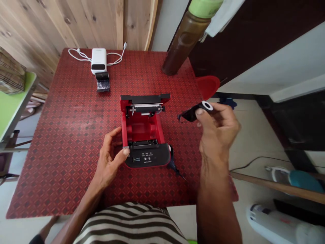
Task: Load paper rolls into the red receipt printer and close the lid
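A small red and black printer (pixel 162 137) sits on the table with its lid (pixel 144 99) raised and its red inner bay showing, with no roll in it. My left hand (pixel 110 156) grips the printer's left front corner, thumb on the black control panel (pixel 148 157) and fingers along the side. My right hand (pixel 219 127) is to the right of the printer, above the table's right edge. Between its thumb and fingers it pinches a black roll with a white ring-shaped end (pixel 207 105); a loose black strip (pixel 189 115) hangs off it towards the printer.
At the back left of the red patterned table (pixel 68 152) lie a white power bank (pixel 99 59) with white cables and a crumpled black piece (pixel 103 83). A tall dark bottle with a green lid (pixel 184 37) stands at the back right. A dark cord (pixel 174 166) lies beside the printer.
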`<action>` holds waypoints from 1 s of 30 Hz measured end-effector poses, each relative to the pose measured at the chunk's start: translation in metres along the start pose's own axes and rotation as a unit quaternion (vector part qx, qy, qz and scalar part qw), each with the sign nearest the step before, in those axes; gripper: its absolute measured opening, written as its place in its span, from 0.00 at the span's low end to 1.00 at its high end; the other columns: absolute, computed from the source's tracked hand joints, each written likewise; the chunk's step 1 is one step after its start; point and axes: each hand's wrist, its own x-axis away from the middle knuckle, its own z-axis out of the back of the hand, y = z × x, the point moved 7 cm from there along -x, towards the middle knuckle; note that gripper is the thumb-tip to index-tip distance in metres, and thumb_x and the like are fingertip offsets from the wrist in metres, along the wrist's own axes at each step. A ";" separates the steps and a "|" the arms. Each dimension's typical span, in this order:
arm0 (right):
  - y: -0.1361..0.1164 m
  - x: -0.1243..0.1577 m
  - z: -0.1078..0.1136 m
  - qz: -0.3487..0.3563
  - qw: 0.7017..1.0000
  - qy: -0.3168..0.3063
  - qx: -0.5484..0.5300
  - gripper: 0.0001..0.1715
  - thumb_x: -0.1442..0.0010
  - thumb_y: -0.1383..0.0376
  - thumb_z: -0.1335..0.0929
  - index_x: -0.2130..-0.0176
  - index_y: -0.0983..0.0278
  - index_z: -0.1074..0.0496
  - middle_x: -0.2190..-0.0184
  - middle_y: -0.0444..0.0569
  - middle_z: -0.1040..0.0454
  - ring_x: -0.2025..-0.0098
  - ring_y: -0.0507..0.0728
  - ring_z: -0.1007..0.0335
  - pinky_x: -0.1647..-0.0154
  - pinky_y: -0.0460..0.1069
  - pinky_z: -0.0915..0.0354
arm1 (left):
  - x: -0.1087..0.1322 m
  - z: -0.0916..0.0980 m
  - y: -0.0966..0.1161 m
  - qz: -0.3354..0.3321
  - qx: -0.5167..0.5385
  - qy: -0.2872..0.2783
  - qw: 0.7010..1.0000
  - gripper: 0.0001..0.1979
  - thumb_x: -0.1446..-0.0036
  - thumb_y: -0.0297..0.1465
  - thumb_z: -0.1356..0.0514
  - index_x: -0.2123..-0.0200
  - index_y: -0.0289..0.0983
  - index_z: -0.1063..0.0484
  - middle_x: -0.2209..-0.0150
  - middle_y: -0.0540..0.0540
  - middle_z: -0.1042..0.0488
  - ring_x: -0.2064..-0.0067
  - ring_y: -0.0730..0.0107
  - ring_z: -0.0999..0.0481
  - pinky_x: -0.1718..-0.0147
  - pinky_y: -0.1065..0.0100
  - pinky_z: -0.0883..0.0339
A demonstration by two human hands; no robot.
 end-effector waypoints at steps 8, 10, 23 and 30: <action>0.027 0.023 -0.042 -0.031 0.985 -0.141 0.096 0.17 0.40 0.54 0.24 0.54 0.58 0.24 0.60 0.49 0.14 0.59 0.61 0.17 0.54 0.59 0.23 | 0.001 0.001 -0.003 0.001 -0.005 0.001 1.000 0.32 0.31 0.50 0.30 0.30 0.45 0.29 0.41 0.40 0.15 0.46 0.49 0.13 0.47 0.49 0.19; 0.029 0.032 -0.051 -0.037 0.973 -0.198 0.112 0.17 0.39 0.53 0.25 0.54 0.59 0.23 0.58 0.51 0.13 0.58 0.62 0.16 0.51 0.60 0.23 | 0.002 0.001 -0.003 0.001 -0.005 0.001 1.000 0.32 0.31 0.49 0.30 0.30 0.46 0.29 0.41 0.40 0.15 0.46 0.49 0.13 0.47 0.49 0.19; 0.026 0.049 -0.018 -0.101 0.946 -0.279 0.135 0.24 0.36 0.56 0.25 0.42 0.58 0.20 0.48 0.56 0.12 0.52 0.65 0.14 0.48 0.62 0.20 | 0.000 0.000 0.002 -0.011 -0.008 -0.004 1.000 0.33 0.31 0.49 0.30 0.29 0.43 0.29 0.40 0.39 0.16 0.45 0.49 0.13 0.47 0.50 0.19; 0.010 0.091 0.001 -0.142 0.900 -0.400 0.098 0.20 0.37 0.63 0.26 0.46 0.56 0.15 0.56 0.48 0.13 0.64 0.58 0.21 0.60 0.55 0.25 | 0.002 0.002 -0.001 -0.017 -0.002 0.003 1.000 0.32 0.30 0.48 0.30 0.29 0.44 0.28 0.36 0.40 0.18 0.41 0.51 0.15 0.42 0.50 0.21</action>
